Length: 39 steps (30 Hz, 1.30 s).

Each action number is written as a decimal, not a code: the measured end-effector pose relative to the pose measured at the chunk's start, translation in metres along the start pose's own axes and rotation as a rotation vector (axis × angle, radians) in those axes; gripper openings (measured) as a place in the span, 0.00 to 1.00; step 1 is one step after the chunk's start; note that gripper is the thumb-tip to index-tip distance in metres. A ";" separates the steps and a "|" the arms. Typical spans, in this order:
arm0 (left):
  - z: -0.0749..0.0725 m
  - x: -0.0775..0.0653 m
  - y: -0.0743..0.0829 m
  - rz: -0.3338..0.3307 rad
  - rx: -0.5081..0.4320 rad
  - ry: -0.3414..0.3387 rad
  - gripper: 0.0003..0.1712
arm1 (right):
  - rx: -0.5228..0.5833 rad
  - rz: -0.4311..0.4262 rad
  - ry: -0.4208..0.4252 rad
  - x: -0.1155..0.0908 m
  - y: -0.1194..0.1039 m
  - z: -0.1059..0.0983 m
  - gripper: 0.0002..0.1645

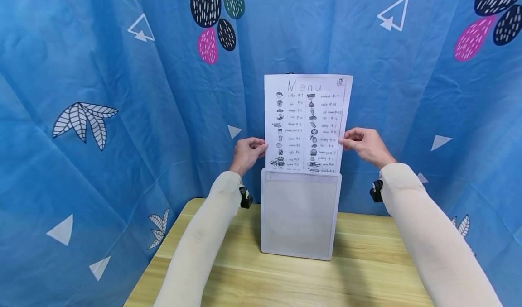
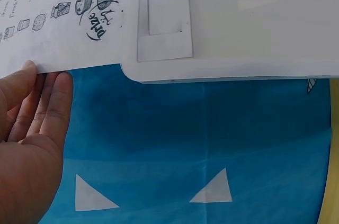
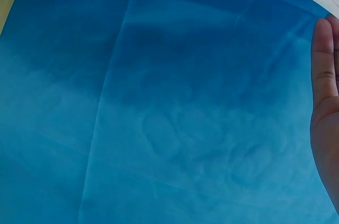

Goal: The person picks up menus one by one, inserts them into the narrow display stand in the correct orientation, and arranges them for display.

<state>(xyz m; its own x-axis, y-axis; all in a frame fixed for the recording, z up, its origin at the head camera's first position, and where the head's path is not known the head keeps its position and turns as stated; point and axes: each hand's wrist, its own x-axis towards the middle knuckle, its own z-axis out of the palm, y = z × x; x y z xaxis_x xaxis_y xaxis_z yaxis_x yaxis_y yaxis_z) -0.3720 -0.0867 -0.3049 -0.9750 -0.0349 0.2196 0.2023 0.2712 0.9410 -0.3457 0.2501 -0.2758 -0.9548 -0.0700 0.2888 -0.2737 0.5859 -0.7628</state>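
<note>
One menu sheet (image 1: 306,124) between left grip (image 1: 247,154) and right grip (image 1: 369,146)

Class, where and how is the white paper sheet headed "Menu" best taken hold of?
The white paper sheet is probably best pinched at its long side edges: left hand from the left, right hand from the right. It is thin and upright with both side edges exposed, while its lower end meets the top of the white-rimmed rectangular panel.
</note>
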 end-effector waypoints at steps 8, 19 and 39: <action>0.001 0.000 0.002 0.002 0.004 0.009 0.10 | 0.001 0.008 -0.008 -0.003 0.002 0.001 0.21; 0.001 -0.001 0.002 -0.002 -0.005 0.004 0.10 | -0.006 0.007 -0.005 -0.005 0.006 0.002 0.21; 0.000 -0.002 -0.006 -0.007 0.035 0.009 0.10 | 0.025 -0.005 0.040 0.001 -0.011 -0.008 0.23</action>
<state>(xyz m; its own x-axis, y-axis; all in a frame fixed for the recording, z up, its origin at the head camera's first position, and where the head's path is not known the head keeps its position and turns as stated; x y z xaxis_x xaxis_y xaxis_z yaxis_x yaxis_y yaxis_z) -0.3716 -0.0885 -0.3104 -0.9755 -0.0455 0.2152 0.1916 0.3048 0.9330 -0.3425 0.2496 -0.2625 -0.9481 -0.0404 0.3153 -0.2818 0.5656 -0.7750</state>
